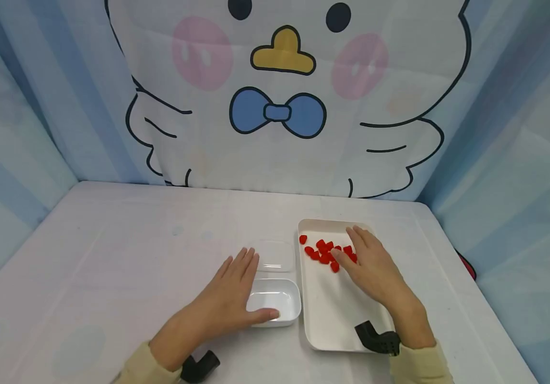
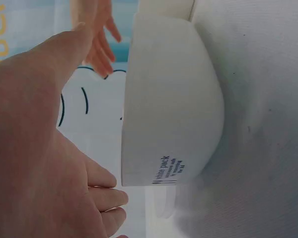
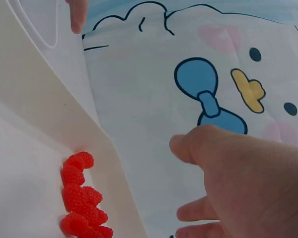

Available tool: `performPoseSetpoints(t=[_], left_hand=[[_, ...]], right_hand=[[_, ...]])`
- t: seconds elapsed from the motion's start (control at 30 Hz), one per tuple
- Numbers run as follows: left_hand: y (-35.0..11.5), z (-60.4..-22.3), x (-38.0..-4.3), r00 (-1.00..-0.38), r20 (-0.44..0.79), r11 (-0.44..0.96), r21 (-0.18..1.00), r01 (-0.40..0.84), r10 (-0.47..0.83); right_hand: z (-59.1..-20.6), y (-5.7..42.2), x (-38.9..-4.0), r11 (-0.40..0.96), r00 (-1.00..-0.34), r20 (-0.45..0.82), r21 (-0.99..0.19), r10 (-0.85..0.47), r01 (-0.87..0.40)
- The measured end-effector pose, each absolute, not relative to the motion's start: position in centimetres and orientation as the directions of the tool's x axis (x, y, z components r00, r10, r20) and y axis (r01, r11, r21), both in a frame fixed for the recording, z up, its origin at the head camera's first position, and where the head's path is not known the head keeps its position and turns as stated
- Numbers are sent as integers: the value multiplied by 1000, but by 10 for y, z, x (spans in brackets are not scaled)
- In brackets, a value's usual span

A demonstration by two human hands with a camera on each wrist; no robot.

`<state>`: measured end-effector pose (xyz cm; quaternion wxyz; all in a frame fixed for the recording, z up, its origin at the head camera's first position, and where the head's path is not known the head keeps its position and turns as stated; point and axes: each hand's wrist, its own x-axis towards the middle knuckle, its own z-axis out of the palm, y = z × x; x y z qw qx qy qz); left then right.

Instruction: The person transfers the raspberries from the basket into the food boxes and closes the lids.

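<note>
Over the white container (image 1: 282,298) my left hand (image 1: 224,298) hovers with fingers straight and thumb spread, and nothing is in its grasp. Small printed lettering marks the container's side in the left wrist view. Red raspberries (image 1: 324,258) lie bunched in the far half of a shallow white tray (image 1: 332,320), one of them apart near its left edge. Above these berries is my right hand (image 1: 373,266), fingers extended and thumb held out, holding nothing. It covers part of the pile in the head view. Raspberries (image 3: 79,198) also show beside the tray wall in the right wrist view.
A clear plastic lid (image 1: 275,256) lies just beyond the container, left of the tray. The white tabletop (image 1: 136,256) meets a printed curtain (image 1: 275,160) at the back, with blue curtains on both sides. Each wrist carries a black camera mount (image 1: 378,338).
</note>
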<state>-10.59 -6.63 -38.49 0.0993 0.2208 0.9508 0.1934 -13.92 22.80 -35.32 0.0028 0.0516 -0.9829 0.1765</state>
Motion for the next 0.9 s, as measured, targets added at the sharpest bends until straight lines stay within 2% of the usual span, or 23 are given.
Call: performPoseSetpoints(t=[0.4, 0.63, 0.9], left_hand=[[-66, -398, -99, -864, -102, 808, 422, 411, 493], [-66, -396, -99, -870, -106, 815, 420, 399, 481], [-61, -397, -94, -874, -87, 812, 421, 403, 479]], right_hand=[[-358, 222, -144, 896, -997, 70, -444, 16, -17], [-359, 221, -146, 882, -992, 125, -465, -18, -74], [-362, 223, -148, 861, -996, 82, -503, -42, -78]])
